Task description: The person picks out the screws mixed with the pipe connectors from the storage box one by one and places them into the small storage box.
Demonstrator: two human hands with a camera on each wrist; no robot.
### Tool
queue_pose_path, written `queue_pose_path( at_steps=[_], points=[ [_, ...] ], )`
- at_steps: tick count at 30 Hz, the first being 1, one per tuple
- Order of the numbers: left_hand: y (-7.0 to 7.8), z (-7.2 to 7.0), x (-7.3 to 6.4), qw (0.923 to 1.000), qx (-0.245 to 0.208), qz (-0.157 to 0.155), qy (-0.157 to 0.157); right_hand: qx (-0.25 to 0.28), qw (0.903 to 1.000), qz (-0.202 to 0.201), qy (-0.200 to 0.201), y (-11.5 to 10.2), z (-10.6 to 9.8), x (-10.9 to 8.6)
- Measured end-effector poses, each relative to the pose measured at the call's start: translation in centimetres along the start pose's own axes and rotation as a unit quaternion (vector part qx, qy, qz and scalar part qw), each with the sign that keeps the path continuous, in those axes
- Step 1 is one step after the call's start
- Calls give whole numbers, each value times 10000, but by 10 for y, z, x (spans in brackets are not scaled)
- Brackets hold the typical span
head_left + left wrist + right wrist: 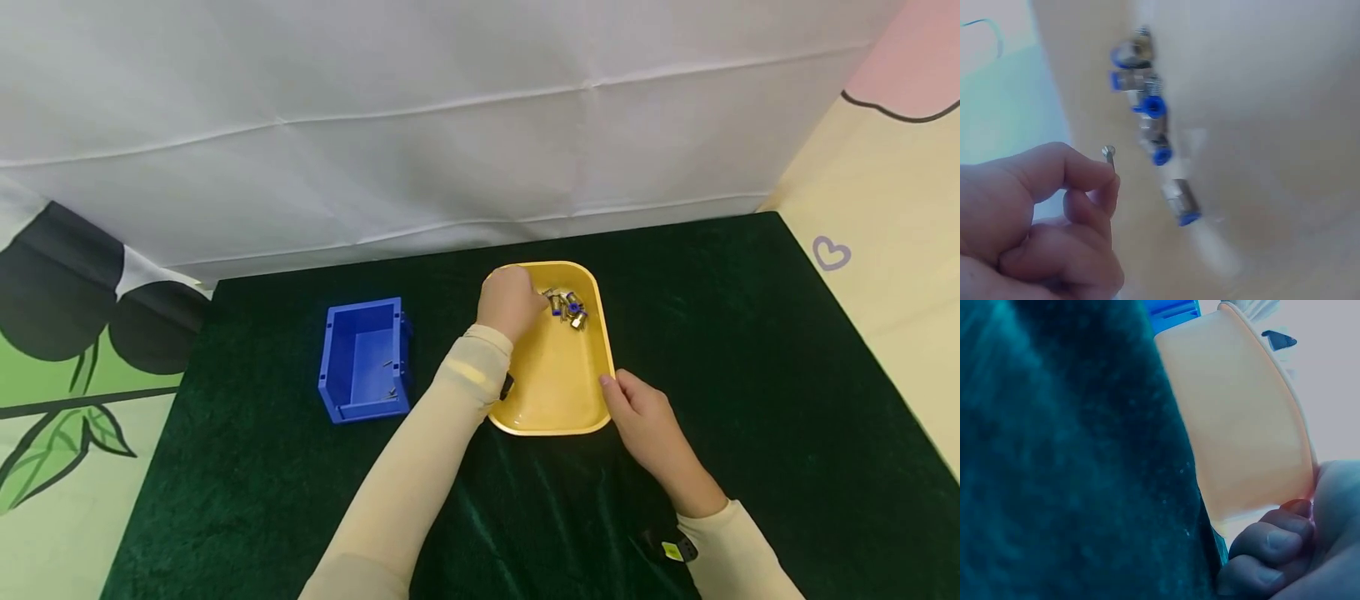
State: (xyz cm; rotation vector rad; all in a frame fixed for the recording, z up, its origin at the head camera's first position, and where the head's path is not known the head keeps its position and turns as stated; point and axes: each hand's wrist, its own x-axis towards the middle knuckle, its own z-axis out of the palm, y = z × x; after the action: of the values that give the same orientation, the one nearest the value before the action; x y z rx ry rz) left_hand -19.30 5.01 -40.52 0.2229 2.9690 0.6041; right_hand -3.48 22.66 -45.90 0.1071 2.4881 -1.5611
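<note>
My left hand [512, 302] is over the far left part of a yellow tray [555, 392]. In the left wrist view its thumb and forefinger pinch a small metal screw [1109, 152], head upward. Beside those fingers, several metal pneumatic fittings with blue collars [1154, 106] lie in a loose pile on the tray floor; the head view shows the pile near the tray's far end. My right hand [648, 425] grips the tray's right rim, thumb on the edge and fingers curled beneath it. The screw is hidden behind the left hand in the head view.
A blue open-front bin [363, 358] stands left of the tray, with a few small screws [392, 393] on its floor. Dark green cloth [720, 333] covers the table. A white curtain [420, 167] hangs behind the far edge.
</note>
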Motion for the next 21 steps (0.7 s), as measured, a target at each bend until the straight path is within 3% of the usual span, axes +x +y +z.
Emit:
queue_pose_path(
  at_steps=[5, 9, 14, 21],
  points=[
    [-4, -12, -9, 9950, -980, 30, -166, 4, 10000, 51, -24, -2, 0, -1],
    [-5, -21, -19, 9880, -1500, 194, -306, -1, 10000, 45, -33, -2, 1, -1],
    [-3, -30, -33, 9809, -1859, 388, -411, -83, 10000, -9, -33, 1, 2, 1],
    [-10, -41, -49, 9749, -2175, 442, -162, -73, 9999, -84, -14, 4, 2, 3]
  ],
)
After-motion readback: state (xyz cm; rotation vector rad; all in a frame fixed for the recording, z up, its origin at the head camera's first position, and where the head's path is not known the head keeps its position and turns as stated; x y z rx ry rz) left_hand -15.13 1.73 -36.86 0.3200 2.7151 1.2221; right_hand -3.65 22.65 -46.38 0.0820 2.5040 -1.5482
